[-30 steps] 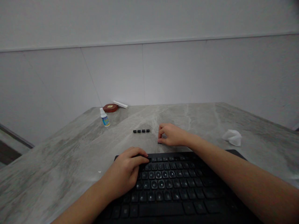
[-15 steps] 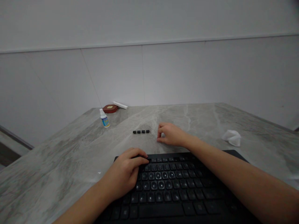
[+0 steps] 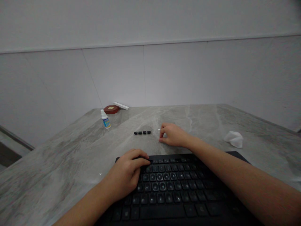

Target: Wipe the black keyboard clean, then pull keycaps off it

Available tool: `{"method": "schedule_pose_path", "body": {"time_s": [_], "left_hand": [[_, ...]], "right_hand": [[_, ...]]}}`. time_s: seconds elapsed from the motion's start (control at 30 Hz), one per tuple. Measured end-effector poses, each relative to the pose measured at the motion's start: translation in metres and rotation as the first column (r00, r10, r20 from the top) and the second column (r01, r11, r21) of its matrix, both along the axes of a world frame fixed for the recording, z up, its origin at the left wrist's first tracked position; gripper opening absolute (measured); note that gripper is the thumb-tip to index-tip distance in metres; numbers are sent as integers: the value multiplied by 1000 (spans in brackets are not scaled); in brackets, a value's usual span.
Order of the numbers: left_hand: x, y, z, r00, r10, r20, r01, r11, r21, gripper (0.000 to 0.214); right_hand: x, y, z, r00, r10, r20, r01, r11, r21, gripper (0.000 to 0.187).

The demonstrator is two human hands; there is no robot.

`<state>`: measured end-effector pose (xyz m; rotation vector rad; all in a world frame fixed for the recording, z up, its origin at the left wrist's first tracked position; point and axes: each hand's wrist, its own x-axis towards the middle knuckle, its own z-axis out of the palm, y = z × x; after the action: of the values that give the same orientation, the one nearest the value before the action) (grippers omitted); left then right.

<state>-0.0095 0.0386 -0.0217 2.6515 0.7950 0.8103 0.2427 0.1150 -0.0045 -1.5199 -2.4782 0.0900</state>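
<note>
A black keyboard (image 3: 174, 191) lies on the grey marble table (image 3: 70, 157) in front of me. My left hand (image 3: 127, 171) rests curled on the keyboard's upper left corner, fingers pressed down on the keys. My right hand (image 3: 172, 135) is on the table just beyond the keyboard, its fingers pinched together on something small that I cannot make out. A short row of several loose black keycaps (image 3: 142, 132) lies on the table to the left of my right hand, a little apart from it.
A small white bottle with a blue label (image 3: 105, 119) stands at the back left. Behind it are a round brown box (image 3: 111, 109) and a white stick-like object (image 3: 121, 105). A crumpled white tissue (image 3: 233, 138) lies at the right. A white wall closes the far edge.
My right hand has lifted slightly and drawn its fingers into a tighter pinch. My left hand and the keycap row have not moved.
</note>
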Motion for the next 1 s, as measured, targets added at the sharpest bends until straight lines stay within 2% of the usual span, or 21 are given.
{"method": "schedule_pose_path", "body": {"time_s": [0.23,0.5,0.73,1.0], "left_hand": [[1,2,1,1000,2,-2,-2,1000,4,42],[-1,1,-1,1000,2,-5,-2,1000,9,43],[-1,1,-1,1000,-4,1,4,1000,3,43],[0,2,0,1000,0,2,0,1000,-9,42]], "right_hand": [[-3,-2,3,1000,16,-12,-17,1000,-11,5],[6,1,5,998,-45,-54,49,996,73,18],[5,1,0,1000,-29,1,29,999,26,13],[0,0,1,995,-93,30,92,996,18,19]]}}
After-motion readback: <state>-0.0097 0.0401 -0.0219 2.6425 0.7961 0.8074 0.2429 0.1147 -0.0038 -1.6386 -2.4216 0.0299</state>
